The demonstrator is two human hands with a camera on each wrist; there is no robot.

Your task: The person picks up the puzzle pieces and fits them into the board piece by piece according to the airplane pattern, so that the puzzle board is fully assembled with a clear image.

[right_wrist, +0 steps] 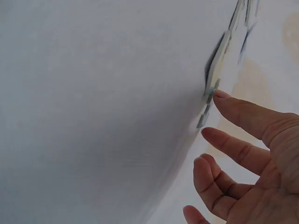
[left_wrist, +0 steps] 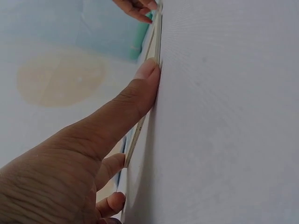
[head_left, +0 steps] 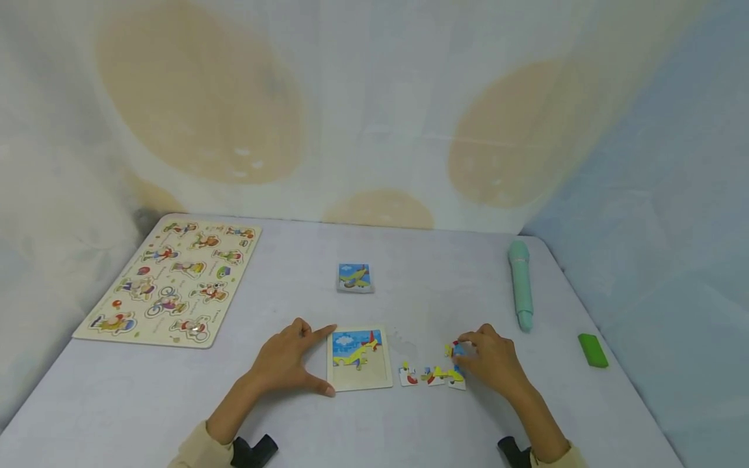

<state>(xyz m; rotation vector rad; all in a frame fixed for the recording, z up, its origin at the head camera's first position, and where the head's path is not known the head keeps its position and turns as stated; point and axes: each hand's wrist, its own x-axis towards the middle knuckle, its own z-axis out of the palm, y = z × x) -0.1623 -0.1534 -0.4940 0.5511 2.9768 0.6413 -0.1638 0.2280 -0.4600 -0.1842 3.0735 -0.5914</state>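
A small wooden puzzle tray point(head_left: 359, 381) holds a partly filled picture of a yellow plane on blue sky. At its left edge my left hand point(head_left: 292, 357) is spread, index fingertip at the upper corner and thumb point(left_wrist: 147, 70) at the lower corner. My right hand point(head_left: 494, 361) pinches a blue jigsaw piece point(head_left: 459, 351) between thumb point(right_wrist: 221, 94) and index finger, among the loose pieces right of the tray. Beside it lie a yellow-and-white piece point(head_left: 456, 383), a red-and-white piece point(head_left: 408, 377) and another piece point(head_left: 435, 379). The fingers partly hide the pinched piece.
Behind the tray lies a small square plane picture point(head_left: 354, 278). A large peg puzzle board point(head_left: 225, 312) fills the back left of the table. To the right are a mint-green microphone-shaped toy point(head_left: 521, 286) and a green block point(head_left: 593, 351). Patterned cloth point(head_left: 374, 130) hangs behind.
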